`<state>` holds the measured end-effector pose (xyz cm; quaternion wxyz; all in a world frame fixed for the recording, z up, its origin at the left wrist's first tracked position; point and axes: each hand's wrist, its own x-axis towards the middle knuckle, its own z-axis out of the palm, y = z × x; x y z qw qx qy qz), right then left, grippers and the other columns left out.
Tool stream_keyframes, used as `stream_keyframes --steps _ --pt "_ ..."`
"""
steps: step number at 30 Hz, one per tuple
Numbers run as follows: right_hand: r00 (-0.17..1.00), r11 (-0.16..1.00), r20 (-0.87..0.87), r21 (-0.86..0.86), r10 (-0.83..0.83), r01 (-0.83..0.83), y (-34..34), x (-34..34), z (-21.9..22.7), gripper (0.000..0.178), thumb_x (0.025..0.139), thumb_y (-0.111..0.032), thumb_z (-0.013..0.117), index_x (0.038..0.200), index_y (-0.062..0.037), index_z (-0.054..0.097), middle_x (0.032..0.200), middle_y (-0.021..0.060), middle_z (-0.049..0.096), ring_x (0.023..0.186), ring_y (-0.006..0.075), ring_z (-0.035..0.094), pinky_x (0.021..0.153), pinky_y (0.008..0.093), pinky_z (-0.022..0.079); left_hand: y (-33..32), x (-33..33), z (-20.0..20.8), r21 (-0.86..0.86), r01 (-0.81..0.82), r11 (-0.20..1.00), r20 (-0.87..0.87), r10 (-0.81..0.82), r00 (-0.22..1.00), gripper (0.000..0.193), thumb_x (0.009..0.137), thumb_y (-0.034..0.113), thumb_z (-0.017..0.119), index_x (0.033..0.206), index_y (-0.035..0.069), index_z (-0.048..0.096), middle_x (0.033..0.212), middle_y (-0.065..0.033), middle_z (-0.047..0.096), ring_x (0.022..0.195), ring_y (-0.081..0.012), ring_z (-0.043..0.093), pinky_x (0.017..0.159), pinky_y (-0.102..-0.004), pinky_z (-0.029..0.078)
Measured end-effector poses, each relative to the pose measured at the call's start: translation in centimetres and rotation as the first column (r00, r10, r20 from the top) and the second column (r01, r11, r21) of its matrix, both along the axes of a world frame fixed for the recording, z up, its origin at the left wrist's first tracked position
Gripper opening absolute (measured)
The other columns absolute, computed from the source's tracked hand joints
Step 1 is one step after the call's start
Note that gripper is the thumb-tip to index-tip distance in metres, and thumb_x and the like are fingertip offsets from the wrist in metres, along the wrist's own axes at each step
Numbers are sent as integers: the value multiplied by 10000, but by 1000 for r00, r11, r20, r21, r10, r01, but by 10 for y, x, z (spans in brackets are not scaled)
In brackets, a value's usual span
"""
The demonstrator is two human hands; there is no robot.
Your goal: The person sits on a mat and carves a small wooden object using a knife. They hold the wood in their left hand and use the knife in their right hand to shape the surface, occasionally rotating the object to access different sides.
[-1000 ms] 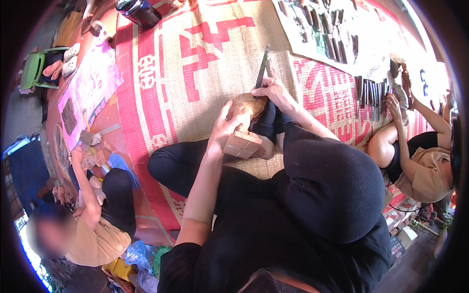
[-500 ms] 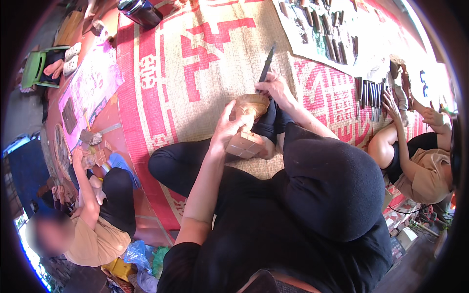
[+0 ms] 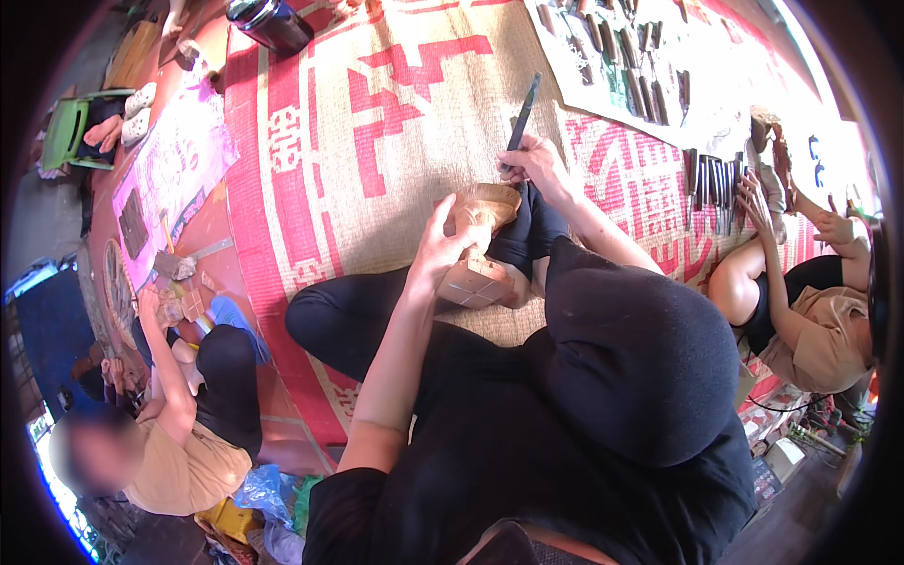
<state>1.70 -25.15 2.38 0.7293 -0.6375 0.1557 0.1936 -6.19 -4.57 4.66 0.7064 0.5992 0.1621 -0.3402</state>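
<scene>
My left hand (image 3: 450, 247) is wrapped round a carved piece of wood (image 3: 490, 202) at its narrow middle. The piece has a broad rounded end and a square block base (image 3: 476, 282) with lines across its face. It is held tilted above my crossed legs. Just beyond the rounded end, my right hand (image 3: 539, 168) closes its fingers on a long, dark, narrow carving tool (image 3: 524, 115). The tool's long visible end points up and away from the wood. Its other end is small and partly hidden by my fingers, apart from the carving as far as I can tell.
A red and straw-coloured woven mat (image 3: 414, 122) lies under me. Rows of carving tools (image 3: 640, 71) rest on a pale sheet at far right, with more tools (image 3: 716, 184) beside a seated person (image 3: 815, 330). Another person (image 3: 188, 452) works at left. A dark jar (image 3: 271, 26) stands far left.
My right hand has shifted slightly away and to the right, and the tool's far end has swung right. My left hand keeps its grip, with the carving turned only slightly.
</scene>
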Motion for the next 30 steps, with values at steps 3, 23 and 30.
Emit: stream_keyframes --steps 3,23,30 --pt "977 980 111 -110 180 -168 4 -4 -7 109 784 -107 646 786 1 632 723 56 631 620 118 563 599 254 456 -1 -4 -9 -113 -103 988 -24 101 995 856 778 185 718 1424 20 182 1250 -174 440 1033 -232 544 800 -315 501" --pt "958 927 74 -281 279 -248 17 -10 -6 105 789 -116 652 777 -23 604 665 33 603 578 80 527 525 228 416 -4 0 -12 -69 -39 997 15 40 999 861 775 206 723 1423 22 189 1174 -145 482 953 -190 556 725 -278 497" --pt "987 979 78 -155 144 -131 10 -2 -5 135 782 -134 649 814 -9 610 683 43 606 596 99 556 534 239 451 -3 0 -10 -14 -15 1000 27 15 1000 818 780 191 714 1412 17 223 1200 -143 477 969 -191 556 759 -292 494"
